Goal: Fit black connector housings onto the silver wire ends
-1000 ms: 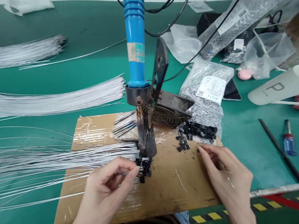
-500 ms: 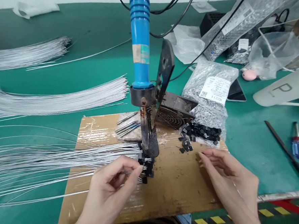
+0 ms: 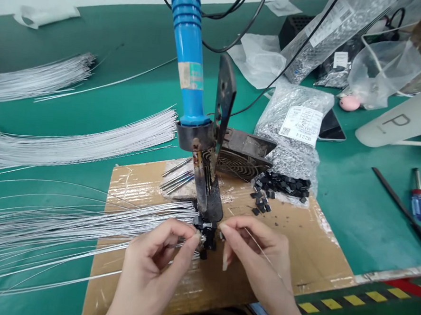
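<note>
White thin wires (image 3: 146, 215), probably light, springy and best held near their tips, are lying left of the blue ribbed tool (image 3: 188, 47), my left hand (image 3: 161, 264) pinching one, my right hand (image 3: 261, 255) a small dark piece (image 3: 222, 235).

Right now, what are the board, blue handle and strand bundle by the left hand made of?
Board: likely cardboard, plain brown, with shiny patches like tape.
Blue handle: probably plastic, glossy highlights, ribbed top.
Strand bundle: silvery-white, thin, curving; probably wire, bare or coated unclear.

Blue tool (image 3: 191, 66) ahead, room over cardboard (image 3: 318, 259) rightward
</note>
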`<move>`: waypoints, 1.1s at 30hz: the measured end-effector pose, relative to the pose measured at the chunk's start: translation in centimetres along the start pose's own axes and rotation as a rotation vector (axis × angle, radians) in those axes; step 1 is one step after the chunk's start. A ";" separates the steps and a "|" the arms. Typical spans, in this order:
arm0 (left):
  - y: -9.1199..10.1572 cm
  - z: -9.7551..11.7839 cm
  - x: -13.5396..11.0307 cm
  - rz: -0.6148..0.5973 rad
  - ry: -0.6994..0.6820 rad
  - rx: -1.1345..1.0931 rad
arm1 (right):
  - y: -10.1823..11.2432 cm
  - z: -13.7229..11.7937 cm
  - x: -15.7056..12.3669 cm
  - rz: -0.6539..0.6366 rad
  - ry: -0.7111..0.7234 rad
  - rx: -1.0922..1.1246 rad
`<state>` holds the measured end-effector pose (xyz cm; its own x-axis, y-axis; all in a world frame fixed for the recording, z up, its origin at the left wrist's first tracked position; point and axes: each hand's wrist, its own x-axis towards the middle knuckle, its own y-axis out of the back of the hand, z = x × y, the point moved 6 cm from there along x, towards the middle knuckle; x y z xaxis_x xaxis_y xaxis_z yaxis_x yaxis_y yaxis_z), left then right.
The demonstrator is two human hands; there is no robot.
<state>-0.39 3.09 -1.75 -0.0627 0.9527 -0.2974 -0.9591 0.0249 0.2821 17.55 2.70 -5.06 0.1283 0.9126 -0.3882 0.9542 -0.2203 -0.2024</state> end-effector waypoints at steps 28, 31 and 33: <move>-0.8 0.6 0.5 -0.089 0.069 -0.175 | -1.5 1.3 -0.3 -0.133 0.122 -0.007; -0.9 0.7 0.5 -0.087 0.068 -0.180 | -1.5 1.3 -0.4 -0.130 0.132 -0.037; -0.9 0.7 0.5 -0.085 0.070 -0.178 | -1.5 1.2 -0.4 -0.126 0.142 -0.056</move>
<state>0.61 3.76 -1.51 0.0071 0.9258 -0.3780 -0.9950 0.0440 0.0892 15.77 2.30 -5.67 0.0397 0.9720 -0.2318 0.9781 -0.0852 -0.1899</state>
